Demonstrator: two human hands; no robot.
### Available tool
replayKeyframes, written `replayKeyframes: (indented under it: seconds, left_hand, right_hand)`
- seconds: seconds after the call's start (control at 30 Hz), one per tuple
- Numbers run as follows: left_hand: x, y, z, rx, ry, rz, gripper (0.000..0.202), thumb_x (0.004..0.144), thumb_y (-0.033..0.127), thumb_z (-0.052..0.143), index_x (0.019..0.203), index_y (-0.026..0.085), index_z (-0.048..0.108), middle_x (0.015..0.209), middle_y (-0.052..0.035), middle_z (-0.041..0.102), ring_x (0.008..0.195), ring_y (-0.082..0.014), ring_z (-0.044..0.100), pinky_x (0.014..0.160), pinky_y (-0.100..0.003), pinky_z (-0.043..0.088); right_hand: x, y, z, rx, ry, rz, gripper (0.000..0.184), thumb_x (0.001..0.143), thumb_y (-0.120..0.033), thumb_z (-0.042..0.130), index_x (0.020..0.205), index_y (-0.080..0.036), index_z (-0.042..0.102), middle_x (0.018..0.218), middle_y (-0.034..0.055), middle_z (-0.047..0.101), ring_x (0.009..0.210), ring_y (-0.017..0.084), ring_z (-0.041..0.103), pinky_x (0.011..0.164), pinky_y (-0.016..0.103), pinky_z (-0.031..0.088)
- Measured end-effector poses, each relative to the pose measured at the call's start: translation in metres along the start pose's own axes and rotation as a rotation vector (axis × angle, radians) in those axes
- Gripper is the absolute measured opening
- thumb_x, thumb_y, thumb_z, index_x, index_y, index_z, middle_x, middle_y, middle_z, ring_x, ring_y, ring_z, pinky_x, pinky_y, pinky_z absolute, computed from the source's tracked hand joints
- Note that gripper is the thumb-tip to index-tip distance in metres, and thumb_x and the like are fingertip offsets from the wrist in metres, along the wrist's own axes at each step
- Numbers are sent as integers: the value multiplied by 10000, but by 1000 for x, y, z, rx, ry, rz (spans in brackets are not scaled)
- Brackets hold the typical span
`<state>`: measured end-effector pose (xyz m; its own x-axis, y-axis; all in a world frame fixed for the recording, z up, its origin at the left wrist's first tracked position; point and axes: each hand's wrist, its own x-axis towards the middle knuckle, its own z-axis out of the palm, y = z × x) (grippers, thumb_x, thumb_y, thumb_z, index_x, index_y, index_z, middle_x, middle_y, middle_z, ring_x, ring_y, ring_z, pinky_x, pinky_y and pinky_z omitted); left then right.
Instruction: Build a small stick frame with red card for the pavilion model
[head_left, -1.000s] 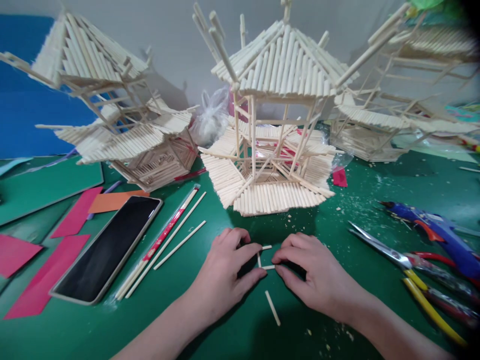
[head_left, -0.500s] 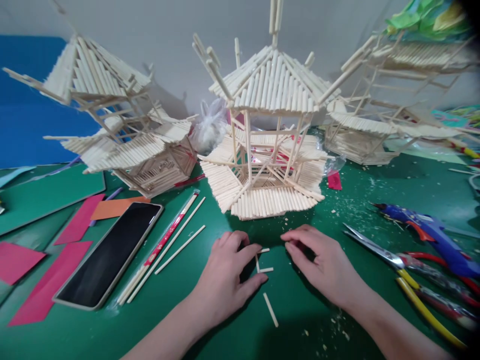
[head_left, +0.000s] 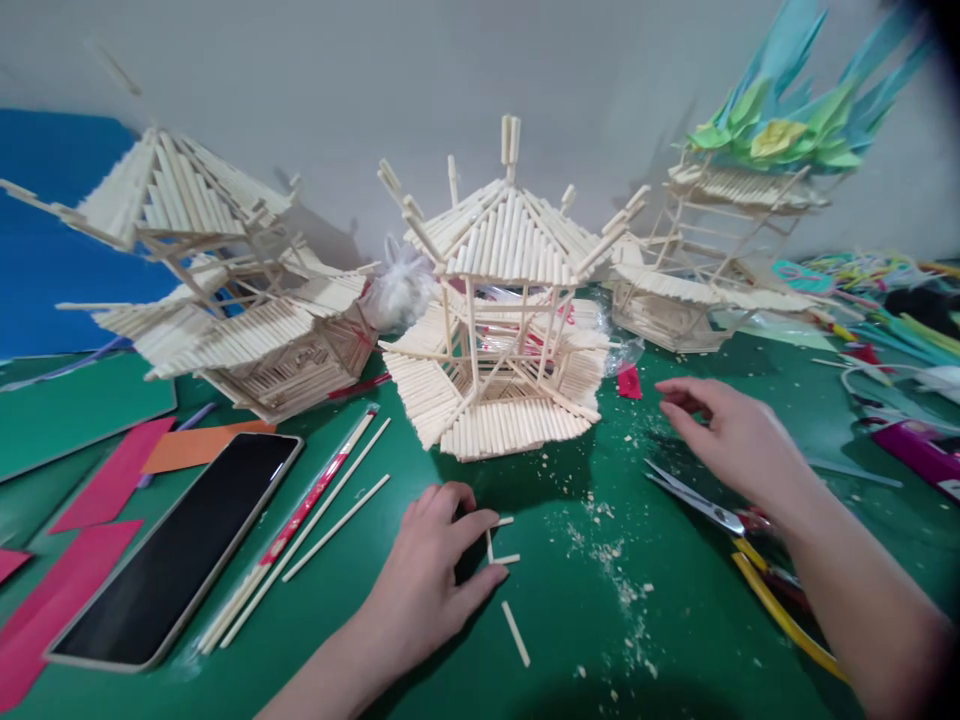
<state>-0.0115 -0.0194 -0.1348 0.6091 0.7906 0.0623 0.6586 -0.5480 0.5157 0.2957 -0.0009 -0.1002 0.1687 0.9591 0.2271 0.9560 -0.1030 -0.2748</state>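
My left hand (head_left: pixel 431 572) lies on the green mat (head_left: pixel 585 640), thumb and forefinger closed on a small frame of short wooden stick pieces (head_left: pixel 498 541). One loose short stick (head_left: pixel 515 633) lies just in front of it. My right hand (head_left: pixel 731 437) hovers further right, fingers loosely spread and holding nothing, above the blades of a pair of scissors (head_left: pixel 694 498). Behind both hands stands a stick pagoda model (head_left: pixel 501 345) with a ribbed roof.
A phone (head_left: pixel 180 548) and wrapped chopsticks (head_left: pixel 304 515) lie left, beside pink paper (head_left: pixel 105 488) and orange paper (head_left: pixel 193 447). Two more stick models stand at the left (head_left: pixel 225 300) and at the back right (head_left: pixel 712 270). Yellow-handled pliers (head_left: pixel 784 612) and wood crumbs (head_left: pixel 619 565) lie right.
My right hand has let go of the stick pieces and moved up and right, over the scissors. My left hand stays on the sticks. The view has pulled back and shifted right.
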Motion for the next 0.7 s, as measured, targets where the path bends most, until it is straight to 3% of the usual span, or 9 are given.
replayKeyframes:
  seconds: [0.17, 0.37, 0.5, 0.6, 0.7]
  left_hand:
    - [-3, -1, 1, -5, 12, 8, 303, 741, 319, 553, 1024, 214, 555, 956, -91, 488, 864, -241, 462, 720, -410, 408]
    - [-4, -3, 5, -57, 69, -13, 370, 774, 389, 498, 1068, 167, 533, 975, -116, 496, 899, -245, 466, 764, -433, 414]
    - [-6, -4, 7, -97, 138, -5, 316, 790, 331, 490, 1046, 155, 548, 972, -118, 501, 900, -230, 478, 774, -409, 432]
    - [-6, -5, 6, -125, 204, -1, 259, 795, 281, 490, 1013, 161, 561, 952, -111, 510, 887, -220, 490, 764, -394, 449]
    - [-6, -7, 5, -141, 272, 10, 205, 798, 232, 485, 977, 182, 570, 922, -96, 521, 864, -207, 505, 743, -369, 462]
  right_hand:
    - [41, 18, 8, -95, -90, 22, 244, 739, -256, 517, 957, -179, 593, 905, 73, 650, 801, 222, 598, 674, 307, 431]
    - [70, 17, 34, -118, -217, 159, 250, 759, -388, 543, 757, -151, 622, 769, 95, 641, 783, 264, 597, 639, 356, 435]
    - [77, 18, 46, 1, -294, 241, 209, 832, -299, 519, 980, -157, 563, 978, 52, 587, 832, 171, 579, 706, 345, 472]
    - [69, 23, 35, 192, -297, 256, 228, 873, -296, 447, 1008, -147, 555, 997, 38, 575, 845, 174, 580, 705, 334, 482]
    - [47, 30, 10, 452, -270, 226, 365, 900, -379, 294, 943, -117, 544, 926, 88, 602, 822, 184, 607, 626, 282, 485]
